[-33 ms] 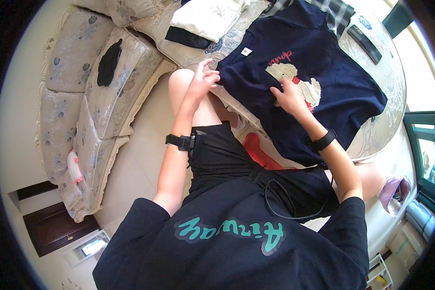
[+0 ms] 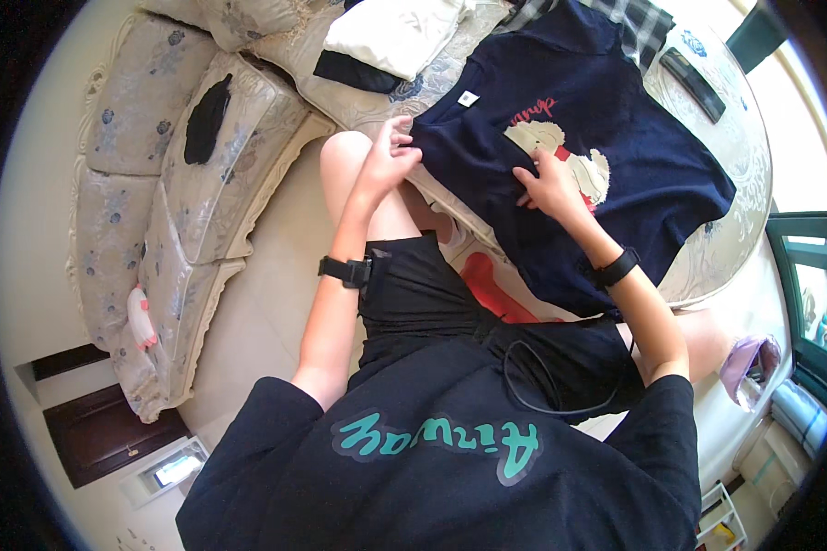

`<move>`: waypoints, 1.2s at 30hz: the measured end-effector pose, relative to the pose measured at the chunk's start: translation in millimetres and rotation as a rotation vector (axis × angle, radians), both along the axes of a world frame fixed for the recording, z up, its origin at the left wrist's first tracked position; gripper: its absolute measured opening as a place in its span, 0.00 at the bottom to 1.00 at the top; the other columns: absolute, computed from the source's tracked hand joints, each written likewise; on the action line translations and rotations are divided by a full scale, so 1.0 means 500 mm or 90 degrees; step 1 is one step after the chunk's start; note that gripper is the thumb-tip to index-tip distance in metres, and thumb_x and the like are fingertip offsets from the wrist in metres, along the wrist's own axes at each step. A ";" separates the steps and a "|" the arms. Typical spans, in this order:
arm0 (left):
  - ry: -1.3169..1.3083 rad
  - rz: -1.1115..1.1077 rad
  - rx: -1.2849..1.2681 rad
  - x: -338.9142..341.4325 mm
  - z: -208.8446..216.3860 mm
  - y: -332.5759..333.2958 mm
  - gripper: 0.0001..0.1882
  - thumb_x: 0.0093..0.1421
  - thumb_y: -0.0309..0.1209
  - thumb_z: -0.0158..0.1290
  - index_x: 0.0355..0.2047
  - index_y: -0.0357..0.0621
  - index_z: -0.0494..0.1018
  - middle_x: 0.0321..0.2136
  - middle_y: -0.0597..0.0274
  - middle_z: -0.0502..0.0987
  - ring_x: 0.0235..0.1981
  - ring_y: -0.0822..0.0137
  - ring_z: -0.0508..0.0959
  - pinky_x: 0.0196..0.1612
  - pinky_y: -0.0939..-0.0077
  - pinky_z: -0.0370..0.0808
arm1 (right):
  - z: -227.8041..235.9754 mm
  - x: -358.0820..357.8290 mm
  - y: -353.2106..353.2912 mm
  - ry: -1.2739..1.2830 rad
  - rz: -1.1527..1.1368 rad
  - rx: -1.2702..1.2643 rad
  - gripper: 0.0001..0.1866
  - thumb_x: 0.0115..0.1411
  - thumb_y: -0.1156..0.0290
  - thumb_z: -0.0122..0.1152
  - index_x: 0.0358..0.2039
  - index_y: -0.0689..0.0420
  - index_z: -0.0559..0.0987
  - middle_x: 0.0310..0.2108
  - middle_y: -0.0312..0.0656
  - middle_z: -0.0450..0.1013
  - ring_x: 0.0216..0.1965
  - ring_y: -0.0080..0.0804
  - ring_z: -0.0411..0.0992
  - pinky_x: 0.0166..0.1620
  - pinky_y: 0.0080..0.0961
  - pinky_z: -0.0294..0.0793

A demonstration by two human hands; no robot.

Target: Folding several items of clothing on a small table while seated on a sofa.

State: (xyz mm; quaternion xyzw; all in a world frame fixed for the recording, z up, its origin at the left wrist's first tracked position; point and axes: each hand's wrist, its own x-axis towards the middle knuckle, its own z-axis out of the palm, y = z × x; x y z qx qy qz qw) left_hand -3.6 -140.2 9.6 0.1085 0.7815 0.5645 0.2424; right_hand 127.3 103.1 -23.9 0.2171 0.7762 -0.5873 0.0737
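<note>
Left hand (image 2: 388, 158) pinches the near edge of the navy T-shirt (image 2: 616, 156), fingers clamped together on the cloth at its side. Right hand (image 2: 549, 188) lies flat on the shirt's front, fingers spread apart, pressing just below the printed picture (cream and red, a cartoon figure). The shirt lies spread across the pale round surface (image 2: 740, 184), beyond both hands. Up past the left hand, white folded cloth (image 2: 390, 35) sits on the floral sofa (image 2: 138, 138).
</note>
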 end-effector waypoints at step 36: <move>0.567 -0.087 -0.438 -0.052 -0.021 -0.036 0.06 0.37 0.18 0.52 0.14 0.42 0.76 0.29 0.51 0.75 0.36 0.49 0.73 0.41 0.64 0.71 | -0.022 0.125 -0.156 -0.007 0.244 0.062 0.15 0.51 0.67 0.63 0.17 0.67 0.77 0.12 0.49 0.72 0.14 0.38 0.74 0.24 0.30 0.74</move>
